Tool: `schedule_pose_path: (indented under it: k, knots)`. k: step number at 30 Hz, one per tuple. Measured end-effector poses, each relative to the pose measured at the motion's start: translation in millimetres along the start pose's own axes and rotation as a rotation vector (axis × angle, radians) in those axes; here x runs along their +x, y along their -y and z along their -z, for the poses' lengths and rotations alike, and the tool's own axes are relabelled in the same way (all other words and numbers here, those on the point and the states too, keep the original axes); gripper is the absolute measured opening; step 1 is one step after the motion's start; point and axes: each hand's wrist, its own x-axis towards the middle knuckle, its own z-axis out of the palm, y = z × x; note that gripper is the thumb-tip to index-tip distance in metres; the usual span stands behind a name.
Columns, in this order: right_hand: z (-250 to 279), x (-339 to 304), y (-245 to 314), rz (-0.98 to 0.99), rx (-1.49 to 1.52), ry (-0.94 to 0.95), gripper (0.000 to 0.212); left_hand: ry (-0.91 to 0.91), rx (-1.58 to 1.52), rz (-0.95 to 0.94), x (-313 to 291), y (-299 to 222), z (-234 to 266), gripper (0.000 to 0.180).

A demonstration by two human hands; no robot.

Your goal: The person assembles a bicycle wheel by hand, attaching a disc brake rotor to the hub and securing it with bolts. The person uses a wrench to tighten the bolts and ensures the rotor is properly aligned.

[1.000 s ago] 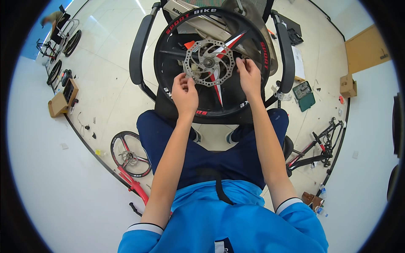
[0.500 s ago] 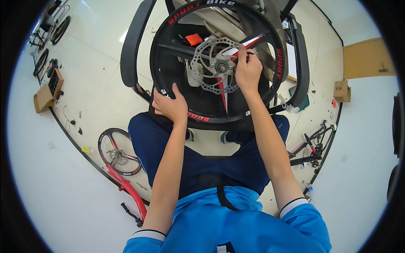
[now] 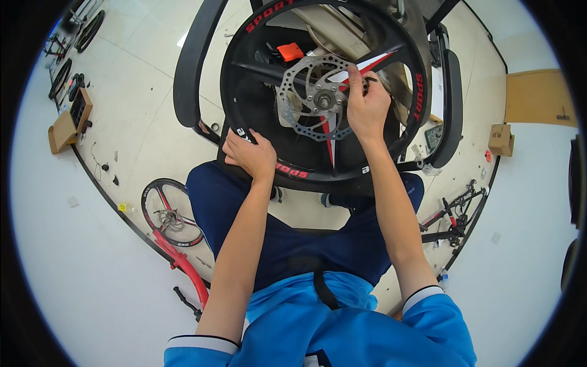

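Note:
A black bicycle wheel [image 3: 235, 92] with broad spokes, some faced in red and white, lies flat on the dark seat of a chair before me. Bolted round its hub is a perforated silver brake disc [image 3: 299, 125]. My left hand [image 3: 252, 156] is closed on the rim at the near left, with the fingers curled over its outer side. My right hand [image 3: 369, 113] is pinched at the disc's right edge. From between its thumb and fingers pokes a small dark rod [image 3: 371, 79], perhaps a hex key. The rod's other end is hidden.
Chair armrests [image 3: 194, 67] flank the wheel. An orange item [image 3: 290, 52] lies beneath it. On the floor, another wheel [image 3: 173, 213] and a red frame part [image 3: 194, 278] lie at left. A dark bike frame [image 3: 455, 217] and cardboard box [image 3: 501, 140] stand at right.
The wheel and chair appear slightly farther right, partly because the view has shifted. My right hand has turned a little at the disc's edge. The left hand keeps hold of the rim.

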Motion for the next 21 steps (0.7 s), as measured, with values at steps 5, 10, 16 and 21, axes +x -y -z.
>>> schedule_pose_path:
  k: [5,10,16,21]
  knots:
    - [45.7,13.3,-35.9,-0.276,0.125,0.072,0.045,-0.002,0.023,-0.005,1.5,0.6,1.7,0.049]
    - [47.7,-39.2,-42.0,-0.257,-0.351,0.645,0.027,0.011,0.025,0.014,5.1,-2.8,4.8,0.050]
    - [25.1,-57.1,-58.8,-0.196,-0.424,0.643,0.017,0.104,-0.059,0.000,6.0,-0.9,18.7,0.058]
    - [34.1,-59.1,-67.1,-0.280,-0.355,0.549,0.019,0.166,-0.227,-0.046,1.7,9.1,31.3,0.072]
